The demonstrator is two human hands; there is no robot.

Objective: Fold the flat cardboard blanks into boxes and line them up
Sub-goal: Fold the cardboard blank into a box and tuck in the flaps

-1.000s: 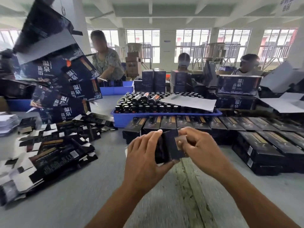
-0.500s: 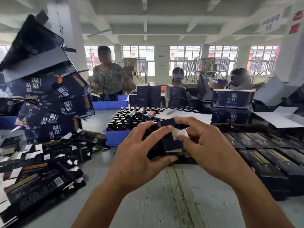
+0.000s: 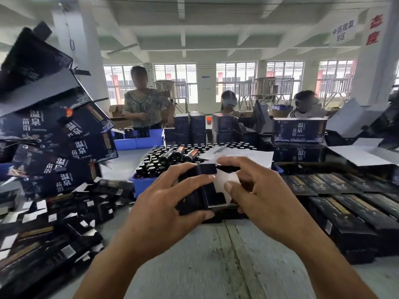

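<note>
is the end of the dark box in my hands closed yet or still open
Still open: the small dark cardboard box shows a hollow end, its white flap unfolded between left hand and right hand.

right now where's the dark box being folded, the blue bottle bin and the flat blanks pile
dark cardboard box point(image 3: 212, 196), head view, its open end
blue plastic bin point(image 3: 143, 184), head view, front wall
pile of flat dark blanks point(image 3: 54, 229), head view, top sheets

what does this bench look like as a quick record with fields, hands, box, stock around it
left hand: left hand grips the dark side of the half-folded box
right hand: right hand pinches the white end flap
box state: end open, flap not tucked
flat blanks: heap on the left of the table
finished boxes: rows on the right
behind box: blue tray of bottles
</note>
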